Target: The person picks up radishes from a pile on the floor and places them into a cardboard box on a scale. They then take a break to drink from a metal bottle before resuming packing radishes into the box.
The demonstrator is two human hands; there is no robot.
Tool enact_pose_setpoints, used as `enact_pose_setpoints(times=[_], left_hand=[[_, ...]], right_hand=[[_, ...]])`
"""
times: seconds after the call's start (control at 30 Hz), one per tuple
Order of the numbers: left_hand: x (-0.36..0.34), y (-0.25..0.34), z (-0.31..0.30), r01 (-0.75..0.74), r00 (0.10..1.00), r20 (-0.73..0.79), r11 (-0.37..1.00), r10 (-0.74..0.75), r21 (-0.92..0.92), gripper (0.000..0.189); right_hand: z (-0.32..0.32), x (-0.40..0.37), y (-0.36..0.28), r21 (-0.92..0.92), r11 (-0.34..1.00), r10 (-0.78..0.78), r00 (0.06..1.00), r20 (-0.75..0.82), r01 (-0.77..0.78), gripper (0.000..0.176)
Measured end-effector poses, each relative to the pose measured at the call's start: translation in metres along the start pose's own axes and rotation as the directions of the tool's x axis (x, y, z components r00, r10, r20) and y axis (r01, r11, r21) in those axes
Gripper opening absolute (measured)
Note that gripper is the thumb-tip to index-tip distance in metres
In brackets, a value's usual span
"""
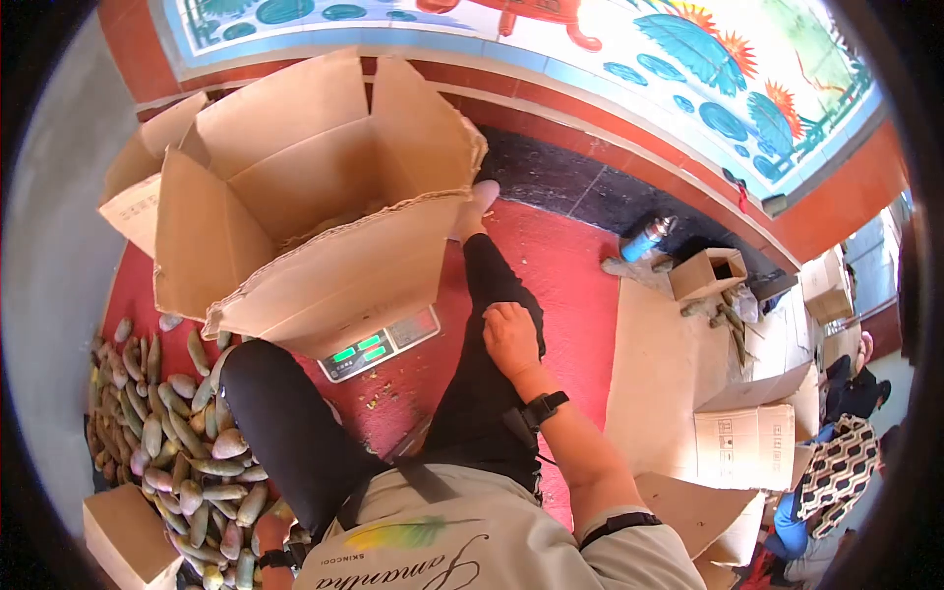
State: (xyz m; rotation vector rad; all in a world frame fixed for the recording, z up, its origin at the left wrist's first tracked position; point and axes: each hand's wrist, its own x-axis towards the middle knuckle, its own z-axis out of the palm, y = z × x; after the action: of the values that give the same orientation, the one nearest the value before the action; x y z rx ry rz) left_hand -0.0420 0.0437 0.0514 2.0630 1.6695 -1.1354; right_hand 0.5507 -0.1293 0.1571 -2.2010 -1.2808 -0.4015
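My right hand (509, 334) rests on my right leg, fingers curled in and holding nothing that I can see; a black watch (545, 407) is on that wrist. Low on the left, my left hand (272, 529) is down beside a pile of long brownish-green and pinkish tubers (187, 433). My thigh partly covers that hand, and its fingers cannot be made out. In front of me a large cardboard box (334, 285) stands with its flaps up, its bottom mostly in shadow. Under its near edge shows a digital scale (379, 344) with lit green displays.
A second box (138, 211) stands behind the large one, and a smaller carton (133, 536) at lower left. Along the right are a blue flask (649, 238), a small box (708, 273) and open cartons (744, 447). Another person (836, 472) is at far right. A painted wall (551, 93) bounds the back.
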Motion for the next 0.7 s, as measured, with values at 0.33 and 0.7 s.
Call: enact_pose_setpoints(times=[0.33, 0.7], left_hand=[[0.031, -0.013, 0.022, -0.12, 0.99, -0.06, 0.986, 0.128, 0.118, 0.052], [-0.014, 0.02, -0.028, 0.0, 0.986, -0.167, 1.0, 0.003, 0.014, 0.042]], right_hand=[[0.0, 0.0, -0.001, -0.025, 1.0, 0.008, 1.0, 0.011, -0.008, 0.012], [-0.001, 0.001, -0.003, -0.044, 0.999, -0.005, 1.0, 0.015, 0.006, 0.012]])
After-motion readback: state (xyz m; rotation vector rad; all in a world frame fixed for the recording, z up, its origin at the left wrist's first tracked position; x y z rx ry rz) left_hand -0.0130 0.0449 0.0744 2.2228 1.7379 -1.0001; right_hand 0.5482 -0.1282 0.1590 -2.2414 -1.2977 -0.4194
